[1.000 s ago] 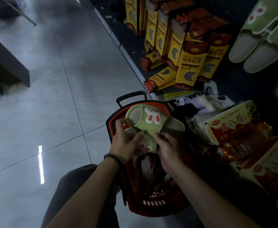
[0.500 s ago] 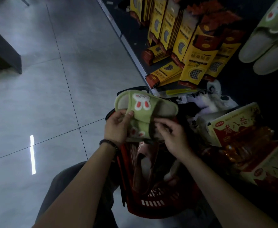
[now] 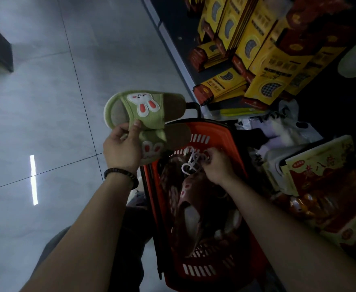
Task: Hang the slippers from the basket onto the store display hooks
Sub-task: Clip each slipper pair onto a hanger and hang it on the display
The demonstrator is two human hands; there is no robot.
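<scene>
1. Your left hand (image 3: 122, 150) grips the green rabbit slippers (image 3: 143, 111) as a pair. The thumb presses on the strap of the upper one. It holds them up, to the left of the basket's far rim, soles away from you.
2. Your right hand (image 3: 219, 165) is down inside the red basket (image 3: 202, 270). Its fingers are curled round a white plastic hanger (image 3: 190, 163) that lies on top of the contents. The two hands are apart, each clamped on its own thing.
3. The red basket stands on the tiled floor (image 3: 46, 102) between your arms. Brown slippers (image 3: 185, 186) lie in it under the hanger, so there is more stock left to hang.
4. I judge that you are fetching the hanger for the green pair, and that hanging itself has not begun.
5. The next move is to lift the hanger free without catching it on the brown slippers. Then bring it across to your left hand and fit the pair to it. How it clips on cannot be made out here.
6. Further out, yellow boxes (image 3: 257, 66) are stacked on the low shelf ahead. Pale slippers (image 3: 354, 60) show at the right edge, probably on the display.
7. The display hooks themselves are out of view. You will need to look up and to the right before you reach.
</scene>
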